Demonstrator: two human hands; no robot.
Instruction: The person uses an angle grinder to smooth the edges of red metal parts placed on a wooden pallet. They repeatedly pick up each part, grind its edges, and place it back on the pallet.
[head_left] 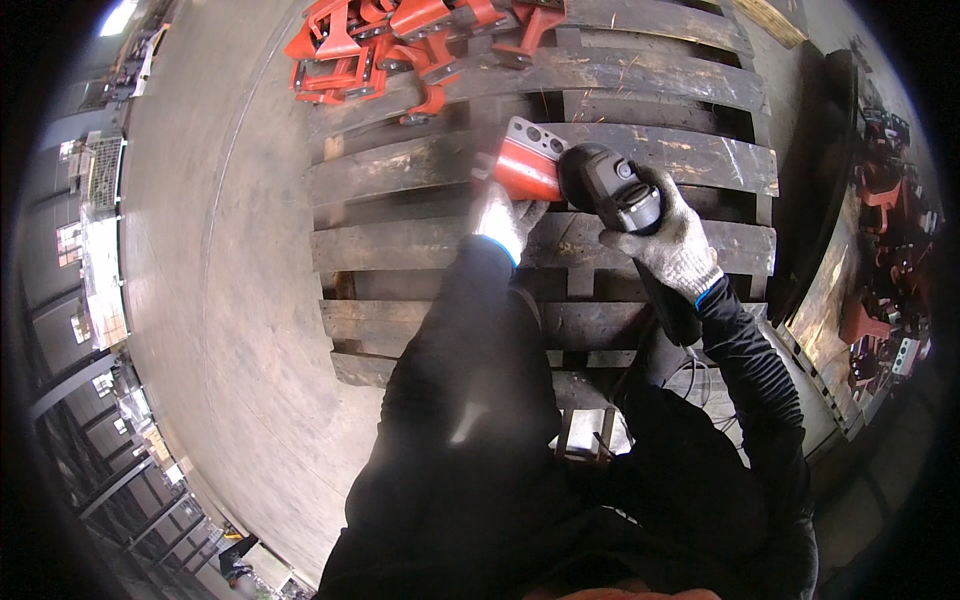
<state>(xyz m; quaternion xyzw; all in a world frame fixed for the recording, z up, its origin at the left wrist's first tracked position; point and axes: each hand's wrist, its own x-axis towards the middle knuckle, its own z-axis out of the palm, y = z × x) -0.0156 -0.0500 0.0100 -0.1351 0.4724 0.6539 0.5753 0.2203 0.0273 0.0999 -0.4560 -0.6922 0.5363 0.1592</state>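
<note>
My left hand (503, 215), in a pale work glove, is closed around the near left side of a red metal bracket (527, 168). A bare grey face with several round holes shows at the bracket's far end. In my right hand (675, 240), also gloved, is a black angle grinder (612, 183), gripped around its head with its body running back toward my legs. The grinder's disc side meets the bracket's right edge; whether it touches cannot be made out. Orange sparks streak over the slats beyond. Both pieces are held above a wooden pallet (380, 240).
Red metal brackets (370, 50) lie heaped on the pallet's far left. More red parts (880, 310) sit at the right beside a dark curved board (825, 190). A cable (700, 380) loops near my right leg. Concrete floor (260, 250) stretches left toward shelving.
</note>
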